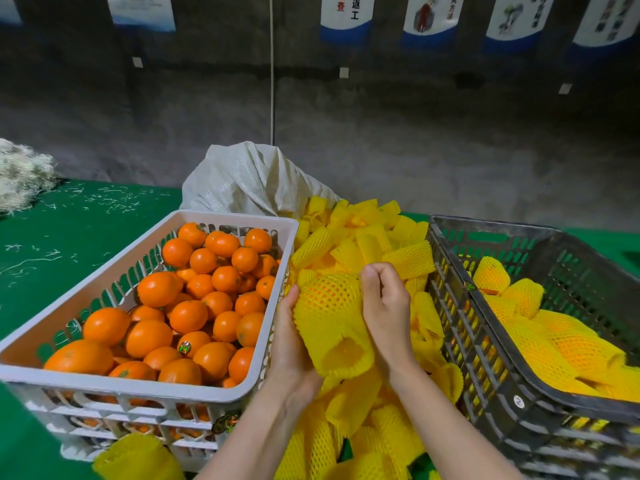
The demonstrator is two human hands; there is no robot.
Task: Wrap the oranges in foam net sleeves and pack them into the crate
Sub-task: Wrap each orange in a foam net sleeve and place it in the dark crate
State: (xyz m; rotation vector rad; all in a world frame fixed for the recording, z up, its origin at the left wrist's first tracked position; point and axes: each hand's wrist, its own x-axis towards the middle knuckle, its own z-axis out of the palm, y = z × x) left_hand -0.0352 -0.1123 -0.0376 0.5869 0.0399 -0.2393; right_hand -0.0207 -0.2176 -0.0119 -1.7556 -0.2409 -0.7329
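Green counter [69,230] | L hand [289,344] cups orange [329,289], steadying | R hand [384,306] pinches sleeve [334,327], tugging over | grey crate [540,341] nxt.

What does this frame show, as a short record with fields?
held item: sleeved orange, fruit at far end, near end open
left hand: holds it from the left
right hand: grips its right side
white crate: bare oranges
dark crate: wrapped oranges
between crates: pile of loose sleeves
behind: white sack
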